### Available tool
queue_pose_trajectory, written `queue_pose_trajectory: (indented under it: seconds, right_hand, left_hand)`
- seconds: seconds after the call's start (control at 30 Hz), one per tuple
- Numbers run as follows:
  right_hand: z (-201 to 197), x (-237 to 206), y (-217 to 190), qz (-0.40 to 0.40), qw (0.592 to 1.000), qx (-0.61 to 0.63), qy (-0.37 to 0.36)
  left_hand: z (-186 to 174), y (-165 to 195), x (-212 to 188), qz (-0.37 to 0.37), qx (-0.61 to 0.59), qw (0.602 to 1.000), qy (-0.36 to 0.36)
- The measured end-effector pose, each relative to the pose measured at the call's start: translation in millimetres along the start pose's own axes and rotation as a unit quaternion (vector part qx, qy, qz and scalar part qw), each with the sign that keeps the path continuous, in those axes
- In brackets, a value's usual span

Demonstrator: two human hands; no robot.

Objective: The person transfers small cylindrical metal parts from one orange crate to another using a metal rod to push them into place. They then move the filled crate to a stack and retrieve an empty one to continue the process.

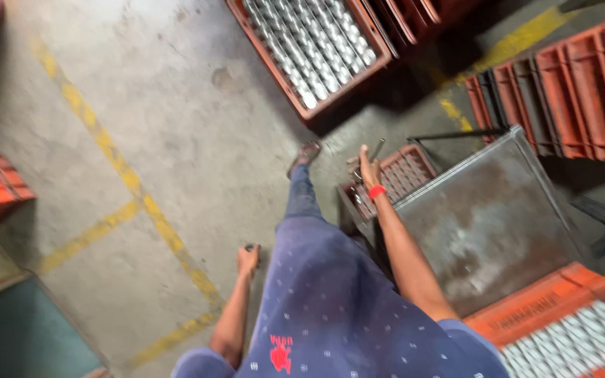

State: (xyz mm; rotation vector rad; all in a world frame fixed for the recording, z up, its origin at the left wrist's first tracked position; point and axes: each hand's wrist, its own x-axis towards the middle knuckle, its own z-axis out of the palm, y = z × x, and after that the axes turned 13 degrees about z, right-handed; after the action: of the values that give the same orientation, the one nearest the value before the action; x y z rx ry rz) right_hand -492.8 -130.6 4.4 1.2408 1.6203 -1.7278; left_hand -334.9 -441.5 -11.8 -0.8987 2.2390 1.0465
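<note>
Concrete floor (176, 91), stained and crossed by worn yellow lines (131, 178), spreads under a person who stands among orange crates. At the right hand (367, 168), which wears a red wristband (377, 191), the grip reaches forward and closes on a thin metal rod (377, 149); motion blur hides how firmly the fingers wrap it. Just beneath that grip sits a small crate (404, 175) with a gridded inside, and directly beside it, toward the person's right, lies a grey metal tabletop (488, 217), scuffed and bare in the middle. The left hand (248, 259) hangs low by the hip, curled shut on a small dark object (251, 247) too blurred to identify.

Farther from the right grip, ahead, a crate of shiny metal cylinders (316, 45) rests on the floor; empty crates (568, 91) stand stacked to the right, and another filled crate (568, 336) sits nearest the body.

Judging from this, the rod could slip or catch in the grid of the small crate, since the reach is long. The forward foot (305, 155) stands close to that crate and could knock it.
</note>
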Motion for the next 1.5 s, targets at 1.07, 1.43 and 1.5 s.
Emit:
queue_pose_trajectory:
  seconds: [1.07, 1.43, 1.5]
  right_hand:
    - [124.1, 101.9, -56.0, 0.012, 0.969, 0.218, 0.111]
    - [58.7, 79.2, 54.8, 0.064, 0.978, 0.162, 0.118]
    - [49.6, 71.0, 52.3, 0.083, 0.974, 0.164, 0.132]
  left_hand:
    - [10.2, 353.1, 282.2, 0.477, 0.181, 0.858, -0.055]
    - [115.3, 444.9, 315.5, 0.43, 0.375, 0.768, -0.292]
    - [131.5, 449.7, 320.5, 0.422, 0.356, 0.771, -0.317]
